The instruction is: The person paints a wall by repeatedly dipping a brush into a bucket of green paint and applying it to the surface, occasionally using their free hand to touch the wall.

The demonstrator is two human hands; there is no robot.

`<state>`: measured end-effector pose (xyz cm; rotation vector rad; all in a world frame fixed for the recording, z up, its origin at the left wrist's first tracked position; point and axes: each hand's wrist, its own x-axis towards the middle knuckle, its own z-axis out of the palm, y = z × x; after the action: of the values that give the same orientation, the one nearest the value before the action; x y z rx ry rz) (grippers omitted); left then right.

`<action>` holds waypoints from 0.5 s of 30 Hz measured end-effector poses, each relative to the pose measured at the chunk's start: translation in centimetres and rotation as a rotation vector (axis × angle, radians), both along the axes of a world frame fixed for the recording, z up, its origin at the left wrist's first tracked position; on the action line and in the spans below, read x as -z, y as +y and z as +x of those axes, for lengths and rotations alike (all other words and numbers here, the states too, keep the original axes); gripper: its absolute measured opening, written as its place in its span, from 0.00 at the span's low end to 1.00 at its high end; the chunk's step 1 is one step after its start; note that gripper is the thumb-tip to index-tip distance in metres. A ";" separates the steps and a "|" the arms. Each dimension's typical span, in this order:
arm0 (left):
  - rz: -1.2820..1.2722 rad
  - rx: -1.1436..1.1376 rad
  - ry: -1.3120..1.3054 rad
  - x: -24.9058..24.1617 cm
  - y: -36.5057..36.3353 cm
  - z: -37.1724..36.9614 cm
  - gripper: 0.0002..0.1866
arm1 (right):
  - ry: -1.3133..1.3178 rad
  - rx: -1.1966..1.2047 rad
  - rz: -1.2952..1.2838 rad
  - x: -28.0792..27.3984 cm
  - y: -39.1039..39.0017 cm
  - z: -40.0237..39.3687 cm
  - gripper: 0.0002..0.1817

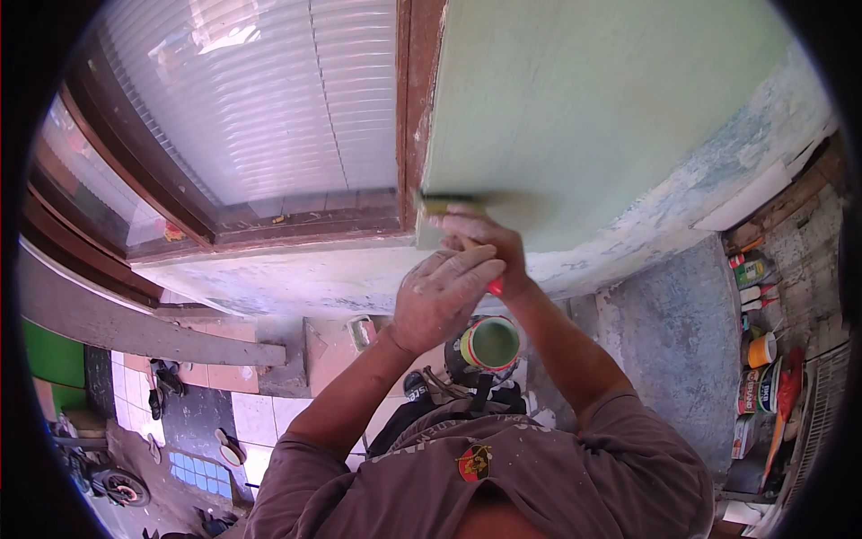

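Observation:
Up against the green-painted wall (593, 108), beside the brown window frame (409, 117), my right hand (496, 244) is closed around a paintbrush (465, 241) with a red-ended handle. Its bristles touch the wall along the frame's edge, a little blurred. My left hand (444, 292) lies over the handle with its fingers bent and pressed together on it; how firm that hold is stays hidden. Pale smears mark both hands. Below them is an open paint bucket (467, 352) of green paint.
Ribbed window glass (260, 99) fills the upper left. Bottles, cans and an orange-lidded tub (761, 349) line the right side. Sandals (164, 384) lie on the floor at left, near a motorcycle wheel (126, 488). The lower wall is patchy and peeling.

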<state>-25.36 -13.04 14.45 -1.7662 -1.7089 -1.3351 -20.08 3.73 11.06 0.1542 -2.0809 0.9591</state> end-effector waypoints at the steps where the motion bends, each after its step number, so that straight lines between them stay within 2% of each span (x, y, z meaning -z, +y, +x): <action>1: 0.034 -0.008 0.073 -1.5 -0.1 0.3 0.22 | 0.087 0.025 0.014 -2.9 -0.7 -0.1 0.17; 3: 0.127 0.064 0.118 -3.4 -0.3 1.6 0.24 | 0.212 0.205 0.322 -6.8 -0.5 1.1 0.18; 4: 0.174 0.099 0.142 -4.0 -0.4 2.1 0.25 | 0.305 0.206 0.363 -9.1 -1.0 1.9 0.18; 7: 0.173 0.148 0.153 -4.7 -0.8 3.3 0.27 | 0.303 0.207 0.403 -10.7 -1.3 4.1 0.18; 8: 0.149 0.159 0.146 -4.5 -0.9 3.6 0.29 | 0.257 0.190 0.356 -9.7 -1.3 4.7 0.19; 11: -0.061 0.172 0.071 -3.3 -1.7 3.9 0.27 | -0.049 0.007 0.210 -6.1 -1.5 5.8 0.18; 13: -0.095 0.135 -0.026 -0.4 -0.9 3.6 0.24 | -0.219 -0.149 -0.107 -0.6 -0.8 6.0 0.17; 15: -0.144 0.114 -0.105 2.4 0.0 3.0 0.22 | -0.218 -0.229 -0.053 3.6 0.4 5.2 0.18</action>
<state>-22.37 -13.04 12.10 -1.9308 -1.8262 -1.4059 -14.84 4.12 7.49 0.2753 -2.2686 1.2142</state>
